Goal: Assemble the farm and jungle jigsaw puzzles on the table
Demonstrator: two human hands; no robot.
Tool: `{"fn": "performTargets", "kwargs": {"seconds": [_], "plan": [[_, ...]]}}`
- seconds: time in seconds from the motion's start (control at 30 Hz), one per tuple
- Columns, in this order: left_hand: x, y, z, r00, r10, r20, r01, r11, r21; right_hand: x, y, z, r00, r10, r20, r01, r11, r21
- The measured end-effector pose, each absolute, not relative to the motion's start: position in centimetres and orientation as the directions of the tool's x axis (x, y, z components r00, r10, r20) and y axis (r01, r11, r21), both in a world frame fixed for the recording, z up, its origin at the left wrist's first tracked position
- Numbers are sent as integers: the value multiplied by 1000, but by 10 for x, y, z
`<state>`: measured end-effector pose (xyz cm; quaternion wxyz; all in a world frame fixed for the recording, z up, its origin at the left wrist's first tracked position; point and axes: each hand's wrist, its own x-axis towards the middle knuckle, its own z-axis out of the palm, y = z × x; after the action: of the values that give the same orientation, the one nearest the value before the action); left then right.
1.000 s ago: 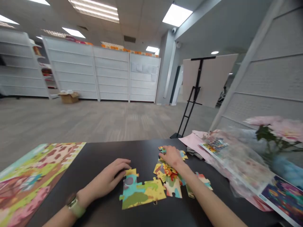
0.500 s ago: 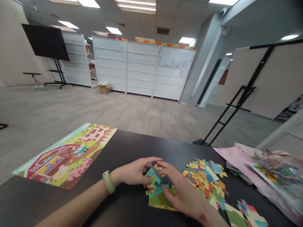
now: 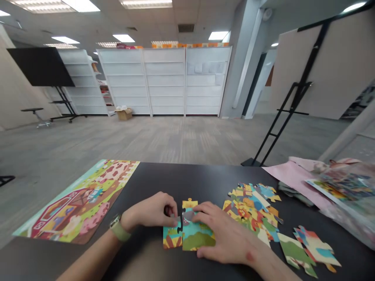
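Bench point(image 3: 175, 177) runs off the bottom edge; beyond it, a cardboard box point(image 3: 124, 114) holds something whitish, too small to identify. Clear bag point(image 3: 356, 185), cut off at right, has blurred contents. Puzzle section point(image 3: 193, 240) lies near the bench's close edge, a knob pointing away; the right hand point(image 3: 224, 234), thumb apart from its other fingers, hides the right end and so the long axis. Left hand point(image 3: 152, 210) pinches a smaller puzzle part point(image 3: 172, 240) just left of it, covering the far end.
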<state>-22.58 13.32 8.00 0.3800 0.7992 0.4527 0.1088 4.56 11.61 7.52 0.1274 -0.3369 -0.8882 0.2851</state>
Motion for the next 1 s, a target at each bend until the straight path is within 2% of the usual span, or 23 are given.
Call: {"fn": "performTargets", "kwargs": {"seconds": [0.4,0.73,0.87,1.0], "plan": [[-210,124,84,483,861,-161,778,-338,529,46,116,73,-740,671,56,515,618,-594],[-214,127,82,524,835,-168,747,-356,561,44,116,71,-736,674,63,512,616,-598],[-212,126,81,533,834,-146,749,-385,539,43,118,67,-742,665,82,502,632,-590],[-210,125,83,573,816,-69,693,-439,571,41,117,66,-755,645,116,471,658,-588]]}}
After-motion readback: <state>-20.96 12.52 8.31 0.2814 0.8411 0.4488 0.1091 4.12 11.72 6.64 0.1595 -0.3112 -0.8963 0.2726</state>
